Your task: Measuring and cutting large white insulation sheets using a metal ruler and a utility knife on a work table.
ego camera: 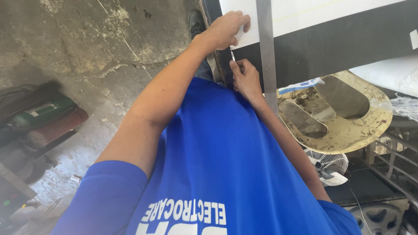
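Hands at work: left hand (224,30) presses flat on a far white-and-black stiff board (331,26); right hand (245,78) pinches a thin blade (233,55) beside a long steel ruler (266,52), likely slippery, best steadied from above.

Bright, even daylight throughout, strongest on the far white sheet (331,13), nearly blown out to glare. Soft shadow under the bench (331,48) at right and along the left edge of the floor (87,48). Sharp focus mid-frame; slight wide-angle stretching toward the corners. No motion blur.
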